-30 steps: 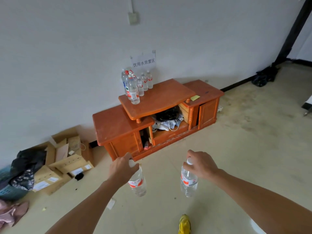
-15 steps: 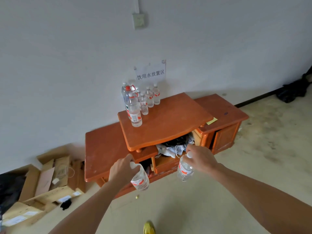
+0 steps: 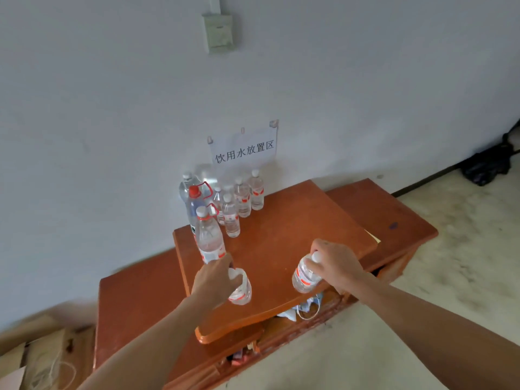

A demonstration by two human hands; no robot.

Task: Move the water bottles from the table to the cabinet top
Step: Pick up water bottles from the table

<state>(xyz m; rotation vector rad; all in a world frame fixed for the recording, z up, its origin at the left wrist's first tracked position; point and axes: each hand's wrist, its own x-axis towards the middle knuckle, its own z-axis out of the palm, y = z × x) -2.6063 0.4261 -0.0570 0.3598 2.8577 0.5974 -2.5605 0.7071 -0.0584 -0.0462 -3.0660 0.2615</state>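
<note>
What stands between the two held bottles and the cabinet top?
Nothing visible. Bare cabinet top lies under the left bottle and right bottle, gripped by the left hand and right hand; standing bottles cluster back left.

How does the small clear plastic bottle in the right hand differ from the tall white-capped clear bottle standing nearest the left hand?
The small clear plastic bottle is gripped at its cap by the right hand and tilted; the tall clear bottle stands upright on the orange wooden cabinet top. The tall clear bottle is larger. Both are clear, with white caps and red-and-white labels.
</note>
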